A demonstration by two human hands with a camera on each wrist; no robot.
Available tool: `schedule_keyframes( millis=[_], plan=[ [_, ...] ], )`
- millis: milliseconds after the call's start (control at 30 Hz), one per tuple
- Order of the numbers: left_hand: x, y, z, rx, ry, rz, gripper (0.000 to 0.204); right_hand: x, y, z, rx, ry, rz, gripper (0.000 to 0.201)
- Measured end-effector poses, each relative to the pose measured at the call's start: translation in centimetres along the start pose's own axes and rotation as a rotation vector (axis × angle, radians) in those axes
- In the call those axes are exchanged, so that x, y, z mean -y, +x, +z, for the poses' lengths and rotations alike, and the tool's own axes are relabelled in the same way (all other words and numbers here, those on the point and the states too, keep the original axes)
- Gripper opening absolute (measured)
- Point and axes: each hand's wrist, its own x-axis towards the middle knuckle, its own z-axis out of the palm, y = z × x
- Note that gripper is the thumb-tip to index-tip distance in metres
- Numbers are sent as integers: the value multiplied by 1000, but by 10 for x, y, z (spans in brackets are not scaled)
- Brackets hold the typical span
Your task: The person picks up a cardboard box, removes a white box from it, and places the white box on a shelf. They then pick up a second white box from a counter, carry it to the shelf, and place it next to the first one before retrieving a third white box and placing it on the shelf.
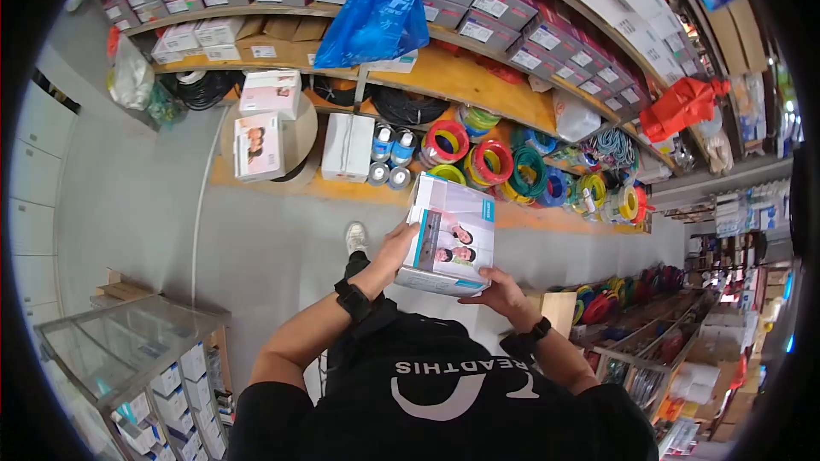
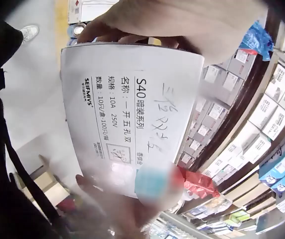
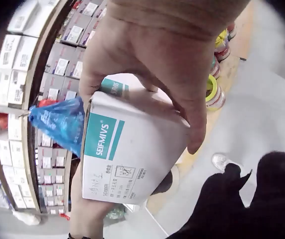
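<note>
A white cardboard box point(image 1: 453, 235), printed with a photo of people and a teal brand strip, is held up in front of the person's chest. The left hand point(image 1: 395, 253) grips its left side, the right hand point(image 1: 502, 292) its lower right corner. In the left wrist view, the box's printed end point(image 2: 127, 109) faces the camera, with the left hand point(image 2: 202, 25) across its upper edge. The right wrist view shows the right hand point(image 3: 152, 59) spread over the box point(image 3: 127, 149), thumb and fingers on opposite sides. Part of the left hand point(image 3: 88, 211) shows below it.
Two similar white boxes point(image 1: 258, 147) sit on a round spool by the shelves. Cans point(image 1: 391, 147) and coloured wire coils point(image 1: 489, 162) line the low shelf. A blue plastic bag point(image 1: 376, 13) hangs from the shelving. A glass display case point(image 1: 128, 341) stands at the lower left.
</note>
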Motion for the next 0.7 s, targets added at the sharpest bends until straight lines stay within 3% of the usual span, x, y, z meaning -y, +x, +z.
schedule_keyframes(
  millis=[100, 167, 200, 433, 500, 700],
  plan=[
    [-34, 58, 19, 17, -11, 1, 53, 47, 37, -28, -53, 74, -23, 73],
    [-44, 96, 29, -2, 45, 216, 61, 78, 60, -43, -49, 112, -81, 72],
    [-55, 111, 33, 69, -36, 183, 67, 93, 74, -58, -33, 98, -72, 73],
    [-67, 265, 63, -33, 21, 288, 68, 195, 192, -166, 17, 76, -71, 71],
    [-71, 309, 70, -184, 226, 456, 65, 222, 230, -195, 51, 31, -74, 66],
    [-95, 429, 53, -316, 80, 517, 55, 290, 357, -253, 238, 55, -170, 53]
  ],
)
